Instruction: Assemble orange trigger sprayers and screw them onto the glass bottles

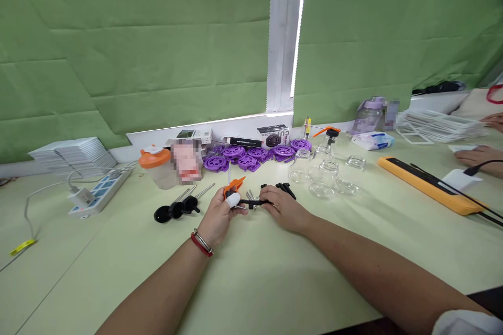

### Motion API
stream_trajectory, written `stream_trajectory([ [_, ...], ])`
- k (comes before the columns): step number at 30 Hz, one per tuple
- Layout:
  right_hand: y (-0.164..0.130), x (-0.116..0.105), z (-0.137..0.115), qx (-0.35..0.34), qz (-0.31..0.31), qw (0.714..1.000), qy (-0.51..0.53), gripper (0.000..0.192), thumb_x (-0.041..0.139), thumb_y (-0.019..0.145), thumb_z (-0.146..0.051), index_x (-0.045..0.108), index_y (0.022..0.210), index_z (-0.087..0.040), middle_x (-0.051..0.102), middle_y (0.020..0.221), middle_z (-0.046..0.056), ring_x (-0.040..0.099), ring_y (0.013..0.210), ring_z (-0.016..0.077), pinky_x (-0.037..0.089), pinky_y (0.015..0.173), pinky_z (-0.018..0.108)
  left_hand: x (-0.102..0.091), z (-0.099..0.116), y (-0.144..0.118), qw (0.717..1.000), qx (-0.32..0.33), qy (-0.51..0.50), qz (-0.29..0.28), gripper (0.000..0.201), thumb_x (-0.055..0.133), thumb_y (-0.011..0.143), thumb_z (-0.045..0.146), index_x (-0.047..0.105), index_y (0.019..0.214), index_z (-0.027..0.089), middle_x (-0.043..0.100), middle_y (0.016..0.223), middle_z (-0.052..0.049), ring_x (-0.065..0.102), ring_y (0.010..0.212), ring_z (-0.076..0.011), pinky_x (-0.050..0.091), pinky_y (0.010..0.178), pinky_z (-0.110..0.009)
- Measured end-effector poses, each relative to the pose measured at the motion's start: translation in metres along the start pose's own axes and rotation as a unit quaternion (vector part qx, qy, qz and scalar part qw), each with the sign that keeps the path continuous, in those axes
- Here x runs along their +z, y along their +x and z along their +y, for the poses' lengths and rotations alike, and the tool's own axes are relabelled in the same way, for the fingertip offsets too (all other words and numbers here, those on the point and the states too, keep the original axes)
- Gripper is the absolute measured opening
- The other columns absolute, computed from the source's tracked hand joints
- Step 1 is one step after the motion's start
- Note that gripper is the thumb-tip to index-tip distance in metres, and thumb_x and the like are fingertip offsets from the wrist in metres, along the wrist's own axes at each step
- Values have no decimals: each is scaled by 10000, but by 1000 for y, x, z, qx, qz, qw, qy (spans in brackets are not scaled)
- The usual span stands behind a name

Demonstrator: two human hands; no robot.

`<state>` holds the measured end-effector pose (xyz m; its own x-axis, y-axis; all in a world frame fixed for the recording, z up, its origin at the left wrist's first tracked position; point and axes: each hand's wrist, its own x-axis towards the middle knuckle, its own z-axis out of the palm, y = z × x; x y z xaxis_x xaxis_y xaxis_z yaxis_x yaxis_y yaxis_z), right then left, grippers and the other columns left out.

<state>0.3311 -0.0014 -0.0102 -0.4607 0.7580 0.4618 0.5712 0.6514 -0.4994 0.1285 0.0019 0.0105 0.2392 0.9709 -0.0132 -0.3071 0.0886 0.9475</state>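
The person is working at a pale green bench [275, 282], both hands meeting just in front of them. The left hand [220, 217] is curling its grip around an orange piece [234, 186] with a thin metal rod rising from it, one fingertip wrapped in white. The right hand [283, 210] is lying palm down, its fingers pinching the end of a slim black part [253, 202] that bridges across to the left hand; how tightly it is closing I cannot quite tell.

Judging by the bench, the work looks partly done: a few black-headed rods [176, 209] are lying finished or waiting just left of the hands, while more small black parts [283, 188] are sitting loose just beyond the right hand. A row of purple discs [251, 156] is lined up further back by the window ledge, and a cluster of clear glass jars [326, 172] is standing to the right, near but apart from the hands.

Around them, an orange-lidded cup [156, 166] and a power strip [98, 193] are sitting to the left, a long yellow tool [428, 184] to the right. Another person's hand [477, 158] is resting at the far right edge, well apart. Nothing is crowding the hands; the jars are the closest thing to knock.
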Motion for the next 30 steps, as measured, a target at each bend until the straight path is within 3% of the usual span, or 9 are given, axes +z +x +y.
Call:
stream_trajectory([
  [2,-1,-1,-2,12,1,1000,13,141,468,872,-141,583,950,-167,586,1051,88,569,939,176,463,845,328,0,1,-1,1000,0,-4,-5,286,651,745,273,560,989,156,575,831,-33,603,691,-132,532,651,-300],
  [7,-3,-3,-5,88,-52,994,46,172,415,905,-193,552,1009,-192,642,761,16,587,730,160,447,701,292,-2,5,-2,999,8,21,-39,379,693,687,199,545,1035,175,538,892,-14,580,763,-126,530,720,-307],
  [12,-3,-2,-4,84,-54,994,39,217,402,894,-171,562,1038,-198,609,721,3,564,677,149,416,658,264,-2,6,-3,994,-3,98,-57,546,685,654,127,510,1165,204,511,934,-13,513,760,-108,507,718,-287],
  [30,-3,-1,-3,77,-89,991,69,218,383,885,-142,560,998,-200,503,647,-24,476,608,119,353,606,228,-5,-5,2,992,17,124,-26,381,659,634,150,472,965,181,541,816,25,532,727,-121,414,739,-288],
])
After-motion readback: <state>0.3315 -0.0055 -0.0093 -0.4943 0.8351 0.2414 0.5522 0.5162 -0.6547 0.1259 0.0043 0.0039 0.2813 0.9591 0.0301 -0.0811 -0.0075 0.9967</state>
